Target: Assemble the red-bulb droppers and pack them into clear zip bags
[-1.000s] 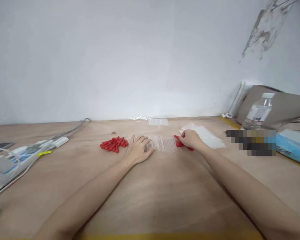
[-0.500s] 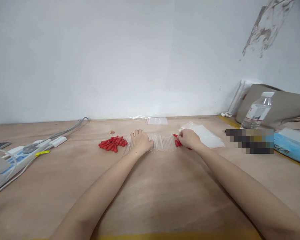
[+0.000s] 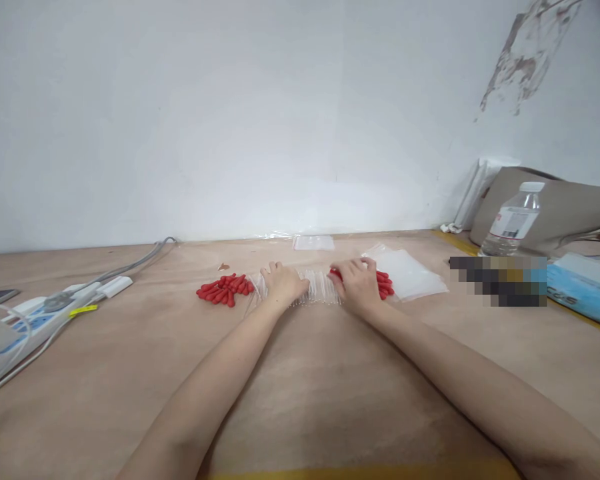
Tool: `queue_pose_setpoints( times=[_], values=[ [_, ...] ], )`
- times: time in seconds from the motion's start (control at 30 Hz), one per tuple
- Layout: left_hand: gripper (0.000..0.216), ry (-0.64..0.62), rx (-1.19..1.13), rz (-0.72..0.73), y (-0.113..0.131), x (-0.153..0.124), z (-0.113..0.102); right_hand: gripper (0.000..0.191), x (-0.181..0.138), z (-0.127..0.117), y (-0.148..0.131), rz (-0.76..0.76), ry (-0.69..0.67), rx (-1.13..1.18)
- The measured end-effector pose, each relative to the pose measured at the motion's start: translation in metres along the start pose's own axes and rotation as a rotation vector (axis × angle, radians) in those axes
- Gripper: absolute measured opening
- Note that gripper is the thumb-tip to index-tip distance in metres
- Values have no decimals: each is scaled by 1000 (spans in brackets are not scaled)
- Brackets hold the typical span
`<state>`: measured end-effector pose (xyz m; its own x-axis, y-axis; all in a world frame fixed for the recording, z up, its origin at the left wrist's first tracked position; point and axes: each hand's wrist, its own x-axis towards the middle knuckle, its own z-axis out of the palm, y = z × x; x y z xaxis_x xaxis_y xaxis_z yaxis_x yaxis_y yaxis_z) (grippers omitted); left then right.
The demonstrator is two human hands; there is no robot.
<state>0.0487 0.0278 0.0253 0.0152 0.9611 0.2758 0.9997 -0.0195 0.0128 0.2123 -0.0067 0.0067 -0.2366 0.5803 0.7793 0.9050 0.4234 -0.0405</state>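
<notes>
A row of clear thin tubes lies across the wooden table, far from me. My left hand rests curled on the row's left end. My right hand lies over its right end, fingers bent, touching small red rubber caps that lie just to its right. A bigger heap of the same red caps sits left of my left hand. Whether either hand grips a tube or cap is hidden.
Clear plastic bags lie right of the caps, another small bag near the wall. A water bottle, cardboard and a blue packet stand at right. A power strip with cables lies at left.
My right hand slid left along the tube row, uncovering the red caps on its right. My left hand moved slightly up onto the row's left end and curled.
</notes>
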Motion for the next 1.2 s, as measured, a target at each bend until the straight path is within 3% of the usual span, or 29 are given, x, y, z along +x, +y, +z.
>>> queue_pose_setpoints(
  times=[0.1,0.3,0.4,0.47,0.57,0.63,0.73,0.87,1.2],
  values=[
    [47,-33,-13,-22,-2,2,2,16,-16,11,-8,-135,-8,61],
    [39,-46,-68,-21,-2,4,0,14,-23,10,-6,-41,-68,124],
    [31,5,-111,34,-5,3,-8,19,-22,4,-5,8,-141,156],
    [27,99,-173,146,-12,-2,-14,22,-21,1,-5,48,-177,181],
    [20,231,-310,437,-32,-20,-15,20,-21,-2,-5,98,-185,262],
    [18,225,-384,601,-48,-37,-10,18,-21,-2,-4,99,-175,343],
    [15,259,-402,682,-68,-58,2,17,-22,-2,-3,49,-172,430],
    [14,370,-443,698,-75,-65,12,18,-26,-4,-7,-19,-183,485],
    [19,323,-468,745,-62,-58,11,20,-30,-4,-20,-61,-203,466]
  ],
)
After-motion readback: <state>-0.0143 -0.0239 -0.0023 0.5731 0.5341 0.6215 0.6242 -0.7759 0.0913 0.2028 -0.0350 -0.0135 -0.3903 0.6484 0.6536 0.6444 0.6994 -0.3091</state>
